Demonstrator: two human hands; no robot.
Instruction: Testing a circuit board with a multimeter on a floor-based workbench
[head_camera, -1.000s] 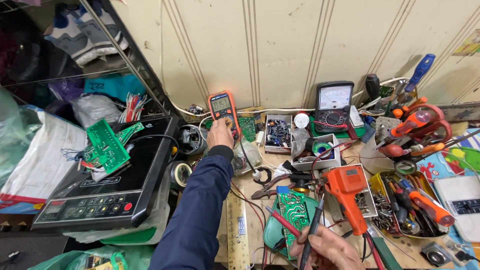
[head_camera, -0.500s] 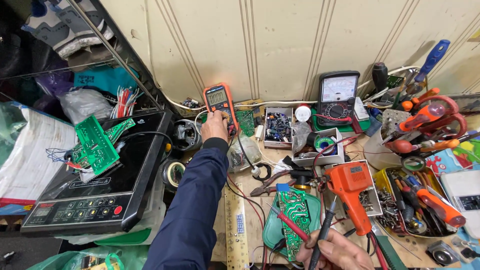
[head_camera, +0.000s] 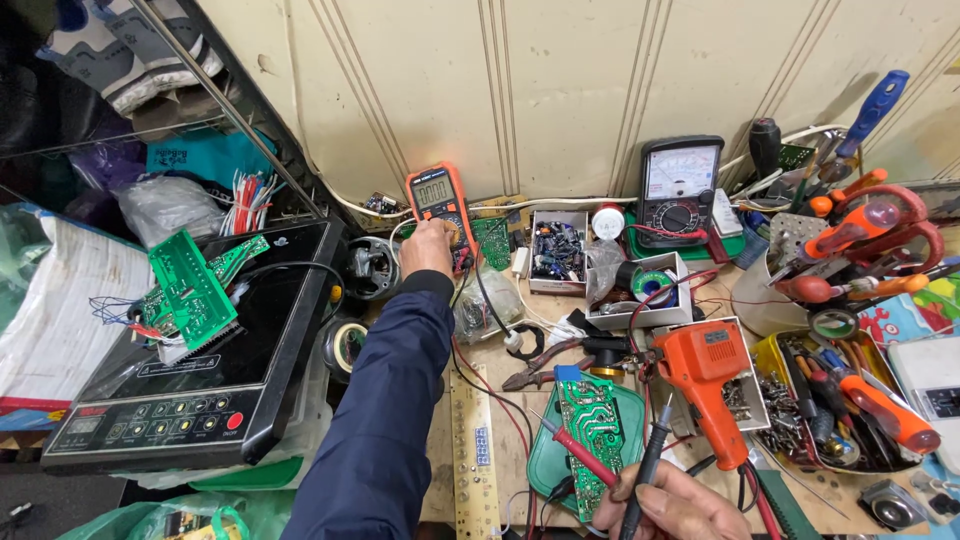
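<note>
My left hand (head_camera: 428, 247), in a dark blue sleeve, reaches to the back of the bench and grips the lower part of an orange digital multimeter (head_camera: 440, 200) that leans against the wall. My right hand (head_camera: 668, 505) sits at the bottom edge and holds both a red probe (head_camera: 582, 452) and a black probe (head_camera: 646, 468). The probe tips point at a green circuit board (head_camera: 587, 428) lying on a teal tray. An orange soldering gun (head_camera: 710, 382) lies just right of the board.
A black induction cooker (head_camera: 190, 375) carrying a loose green board (head_camera: 190, 290) fills the left. An analog meter (head_camera: 680, 190) stands at the back. Parts boxes, pliers, tape rolls, a yellow ruler (head_camera: 473, 450) and a tray of screwdrivers (head_camera: 860, 400) crowd the bench.
The view has shifted slightly. My left hand stays on the orange multimeter and has settled lower on its body. My right hand still holds the two probes over the board.
</note>
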